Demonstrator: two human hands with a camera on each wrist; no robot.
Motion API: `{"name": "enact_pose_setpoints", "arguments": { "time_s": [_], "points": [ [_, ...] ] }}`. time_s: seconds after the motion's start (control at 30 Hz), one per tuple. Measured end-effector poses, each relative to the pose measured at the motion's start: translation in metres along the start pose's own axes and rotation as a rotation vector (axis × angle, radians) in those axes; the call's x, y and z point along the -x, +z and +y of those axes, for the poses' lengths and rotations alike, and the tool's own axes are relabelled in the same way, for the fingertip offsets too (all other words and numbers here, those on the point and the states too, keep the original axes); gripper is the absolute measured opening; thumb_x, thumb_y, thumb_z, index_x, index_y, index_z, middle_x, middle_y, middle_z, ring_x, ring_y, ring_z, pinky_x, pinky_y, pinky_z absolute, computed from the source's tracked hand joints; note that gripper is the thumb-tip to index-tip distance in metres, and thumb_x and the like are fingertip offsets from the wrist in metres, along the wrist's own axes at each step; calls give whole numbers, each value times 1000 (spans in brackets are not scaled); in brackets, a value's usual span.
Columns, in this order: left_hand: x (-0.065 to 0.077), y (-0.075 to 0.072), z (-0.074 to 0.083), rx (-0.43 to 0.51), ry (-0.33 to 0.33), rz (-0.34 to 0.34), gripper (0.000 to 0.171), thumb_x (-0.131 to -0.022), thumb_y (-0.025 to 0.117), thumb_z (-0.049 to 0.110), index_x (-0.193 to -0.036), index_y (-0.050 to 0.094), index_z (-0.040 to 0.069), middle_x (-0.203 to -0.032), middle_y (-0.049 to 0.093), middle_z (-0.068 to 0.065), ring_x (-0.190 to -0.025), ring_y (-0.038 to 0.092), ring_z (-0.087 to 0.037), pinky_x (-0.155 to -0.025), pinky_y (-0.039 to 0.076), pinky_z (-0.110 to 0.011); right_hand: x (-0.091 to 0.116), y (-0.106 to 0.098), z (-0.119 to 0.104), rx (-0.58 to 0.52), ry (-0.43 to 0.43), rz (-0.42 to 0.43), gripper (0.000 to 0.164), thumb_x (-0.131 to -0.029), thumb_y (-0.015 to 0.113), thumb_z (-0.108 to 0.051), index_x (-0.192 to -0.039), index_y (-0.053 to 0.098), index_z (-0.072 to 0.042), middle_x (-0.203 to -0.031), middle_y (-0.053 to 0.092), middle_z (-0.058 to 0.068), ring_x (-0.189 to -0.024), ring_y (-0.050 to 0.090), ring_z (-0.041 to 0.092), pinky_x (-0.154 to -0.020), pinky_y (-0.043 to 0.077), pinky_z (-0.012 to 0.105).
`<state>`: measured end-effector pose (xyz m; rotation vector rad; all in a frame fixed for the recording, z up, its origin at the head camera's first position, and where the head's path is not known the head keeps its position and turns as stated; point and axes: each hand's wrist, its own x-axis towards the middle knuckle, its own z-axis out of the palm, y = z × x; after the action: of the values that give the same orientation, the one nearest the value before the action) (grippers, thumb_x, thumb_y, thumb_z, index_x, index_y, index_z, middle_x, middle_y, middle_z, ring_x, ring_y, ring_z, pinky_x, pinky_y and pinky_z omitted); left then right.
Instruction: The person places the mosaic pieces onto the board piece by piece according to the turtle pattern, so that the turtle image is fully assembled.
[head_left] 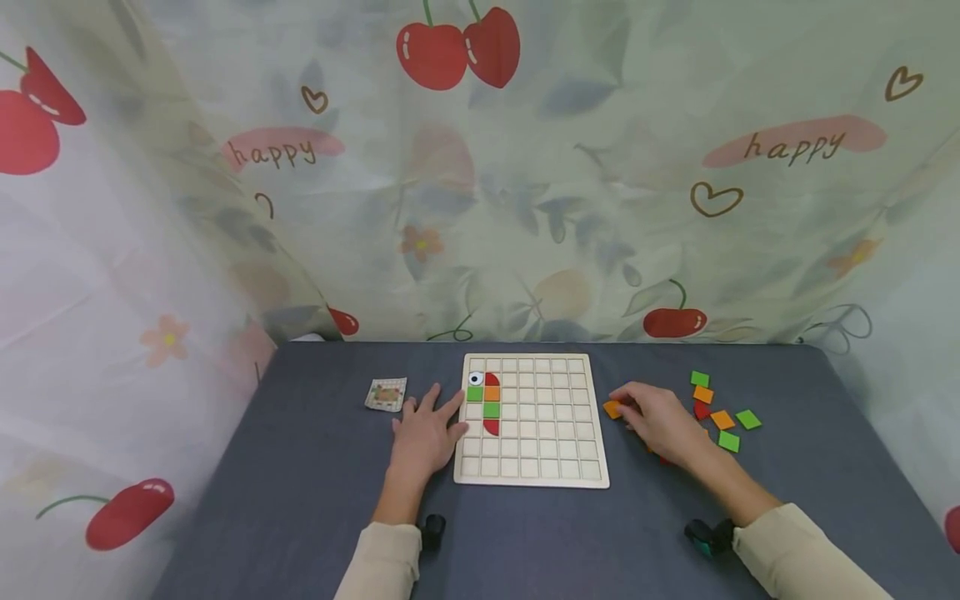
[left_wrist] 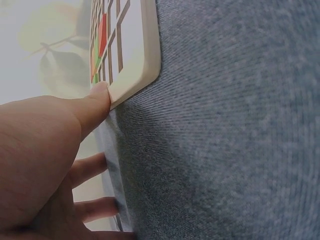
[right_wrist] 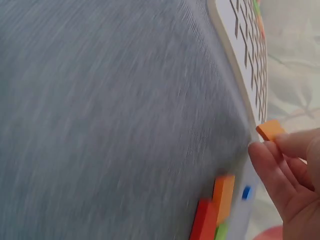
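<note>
A pale wooden grid board point(head_left: 540, 458) lies on the dark table. In its left columns sit a round eye tile point(head_left: 476, 379), green tiles point(head_left: 491, 410), an orange square tile point(head_left: 492, 393) and red rounded tiles point(head_left: 491, 427). My left hand point(head_left: 422, 439) rests at the board's left edge with fingers spread; its thumb point(left_wrist: 97, 100) touches the rim. Just beyond the right edge, my right hand point(head_left: 663, 423) pinches an orange square tile point(right_wrist: 270, 129) between thumb and fingertips, held above the cloth.
Loose green point(head_left: 747, 419), orange point(head_left: 722, 419) and red point(head_left: 701, 410) tiles lie scattered right of the board, some partly hidden by my right hand. A small picture card point(head_left: 387, 395) lies to the left. A printed curtain point(head_left: 555, 275) hangs behind the table.
</note>
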<state>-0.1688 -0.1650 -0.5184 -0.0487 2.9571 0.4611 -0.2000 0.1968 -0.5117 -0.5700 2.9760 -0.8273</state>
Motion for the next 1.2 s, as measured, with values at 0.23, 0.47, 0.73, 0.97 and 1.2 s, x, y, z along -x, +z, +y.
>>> {"name": "enact_pose_setpoints", "arguments": {
  "time_s": [0.23, 0.47, 0.73, 0.97, 1.2],
  "points": [
    [0, 0, -1, 17, 20, 9, 57, -101, 59, 45, -155, 46, 34, -167, 34, -12, -150, 29, -53, -110, 33, -78, -9, 14, -19, -54, -11, 7, 30, -91, 75, -7, -120, 71, -2, -104, 74, 8, -81, 62, 13, -72, 57, 29],
    [-1, 1, -2, 27, 20, 14, 56, -101, 59, 45, -155, 45, 34, -167, 33, -12, -151, 28, -53, -111, 32, -77, -20, 26, -41, -77, -37, 12, 34, -89, 80, -18, -119, 73, -3, -94, 72, 2, -79, 61, 9, -71, 55, 25],
    [0, 1, -5, 25, 15, 18, 57, -101, 59, 46, -155, 45, 35, -167, 33, -11, -150, 29, -53, -111, 32, -77, -36, 50, -70, -136, -73, -31, 28, -90, 80, -27, -111, 74, -11, -88, 66, -7, -76, 56, 4, -70, 51, 21],
    [-1, 0, -6, 23, 18, 24, 56, -101, 59, 46, -155, 46, 34, -167, 33, -12, -150, 29, -53, -110, 32, -78, -48, 68, -90, -203, -108, -69, 23, -91, 79, -26, -109, 75, -11, -91, 64, -5, -79, 55, 6, -73, 50, 23],
    [1, 0, -4, 29, 16, 14, 56, -101, 59, 45, -155, 45, 34, -167, 33, -12, -150, 29, -54, -110, 32, -78, -54, 78, -95, -234, -32, -91, 25, -93, 77, -27, -112, 74, -12, -91, 62, -5, -78, 53, 8, -72, 47, 23]
  ]
}}
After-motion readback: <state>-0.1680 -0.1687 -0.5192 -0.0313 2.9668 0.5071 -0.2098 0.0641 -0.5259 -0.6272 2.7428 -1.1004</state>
